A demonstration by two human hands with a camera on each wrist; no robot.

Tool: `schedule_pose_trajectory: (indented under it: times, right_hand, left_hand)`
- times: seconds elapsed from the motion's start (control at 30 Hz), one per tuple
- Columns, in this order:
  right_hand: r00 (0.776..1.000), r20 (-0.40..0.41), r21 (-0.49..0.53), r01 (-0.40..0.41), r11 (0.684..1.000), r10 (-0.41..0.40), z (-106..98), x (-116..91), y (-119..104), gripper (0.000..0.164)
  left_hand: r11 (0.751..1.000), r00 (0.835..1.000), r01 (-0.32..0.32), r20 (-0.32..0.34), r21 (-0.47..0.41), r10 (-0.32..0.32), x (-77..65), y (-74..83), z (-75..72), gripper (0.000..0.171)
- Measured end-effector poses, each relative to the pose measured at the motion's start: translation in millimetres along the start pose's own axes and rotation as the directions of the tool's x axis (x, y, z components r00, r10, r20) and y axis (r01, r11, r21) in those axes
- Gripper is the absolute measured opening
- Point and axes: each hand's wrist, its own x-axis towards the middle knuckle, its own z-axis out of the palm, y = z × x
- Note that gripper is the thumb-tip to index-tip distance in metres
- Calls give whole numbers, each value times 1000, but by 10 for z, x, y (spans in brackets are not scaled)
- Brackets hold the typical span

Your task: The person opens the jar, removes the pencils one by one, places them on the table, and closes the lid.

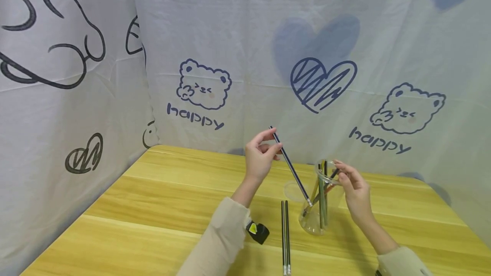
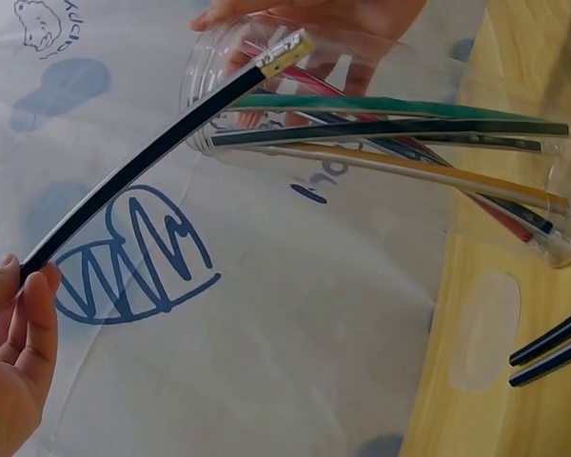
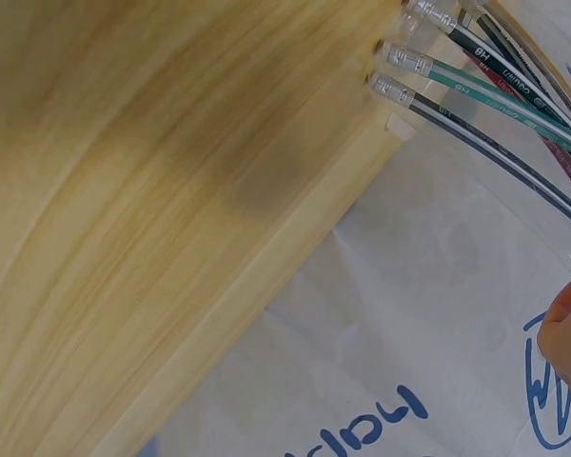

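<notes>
Pencil (image 1: 290, 167), dark and striped, one, pinched between thumb and fingers of the left hand (image 1: 259, 161) in the head view; slants down to the right of that hand, eraser end overlapping one clear jar (image 1: 333, 203), touching or not, cannot tell. Right hand (image 1: 354, 191) apart from the left, gripping the jar's rim. Between the hands but nearer the wearer, two loose pencils (image 1: 284, 237) side by side on the wooden table (image 1: 153, 225). Beyond these, also between the hands, one clear disc (image 1: 294, 191), flat.

Left wrist view: pencil's eraser end out ahead of the left fingertips. Inside the jar, at least five pencils: one green pencil (image 2: 362, 105), one yellow pencil (image 2: 428, 172), one red pencil (image 2: 314, 83), at least two dark pencils (image 2: 390, 130); overlapping, exact count unclear.

Right wrist view: three metal ends (image 3: 394, 89) plain at the jar's base, away from the right hand, itself mostly cropped.
</notes>
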Motion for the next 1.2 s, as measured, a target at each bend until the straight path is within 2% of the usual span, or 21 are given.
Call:
schedule_pose_trajectory:
  times: [0.1,0.23,0.33,0.6,0.87,1.2]
  right_hand:
    - [1000,3,5,7,1000,-7,1,1,0,23]
    - [1000,7,13,14,1000,-14,-2,1,5,23]
    - [1000,12,17,17,1000,-17,-6,1,8,24]
    - [1000,15,-8,8,1000,-8,-6,-3,-12,26]
    - [1000,13,-22,-2,1000,2,-3,-2,-10,25]
    - [1000,-2,-33,-14,999,14,-11,0,9,25]
  left_hand:
    - [999,998,49,41,11,-50,-8,-50,-38,31]
    - [989,986,139,87,52,-143,4,-226,-86,33]
    - [980,977,180,98,79,-188,1,-363,-111,35]
    - [965,966,230,94,128,-243,-37,-476,-140,41]
    - [925,928,330,114,189,-354,-91,-572,-170,50]
    - [897,911,349,126,271,-393,-147,-703,-182,53]
